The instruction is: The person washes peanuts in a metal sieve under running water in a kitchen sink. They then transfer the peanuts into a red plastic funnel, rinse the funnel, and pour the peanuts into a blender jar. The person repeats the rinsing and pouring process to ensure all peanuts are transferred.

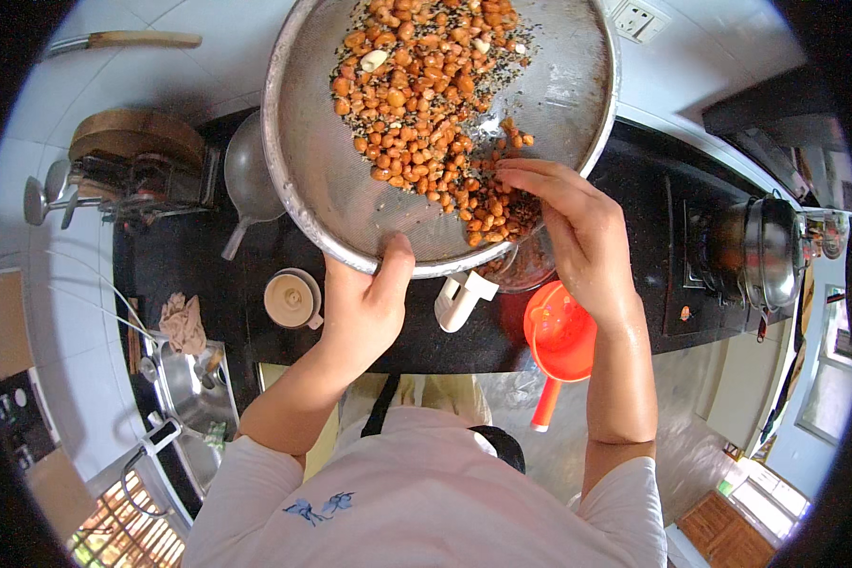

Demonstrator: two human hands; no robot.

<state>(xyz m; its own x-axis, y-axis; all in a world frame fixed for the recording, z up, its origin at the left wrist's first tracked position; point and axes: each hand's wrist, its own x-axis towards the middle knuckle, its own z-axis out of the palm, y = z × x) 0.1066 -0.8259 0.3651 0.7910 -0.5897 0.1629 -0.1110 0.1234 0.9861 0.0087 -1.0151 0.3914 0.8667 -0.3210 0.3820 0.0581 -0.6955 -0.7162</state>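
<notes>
A large round metal mesh sieve (327,204) is held up over the counter, tilted. In it lie many orange-brown nuts (417,133), which look like peanuts, mixed with black and pale seeds and a few whitish pieces. My left hand (369,293) grips the near rim, thumb over the edge and the other fingers hidden underneath. At the right side of the pile, my right hand (573,222) has its fingers bent among the nuts, thumb apart from them; its fingertips are partly hidden. Beneath the sieve, a clear container (525,270) with a white handle (464,301) is partly covered.
A red dipper (563,346) overhangs the counter's front edge. Left stand a beige cup (292,299), a grey pan (250,168), a round wooden board (134,135), a crumpled cloth (182,322) and a sink (191,383). A metal pot (757,251) sits on the right-hand stove.
</notes>
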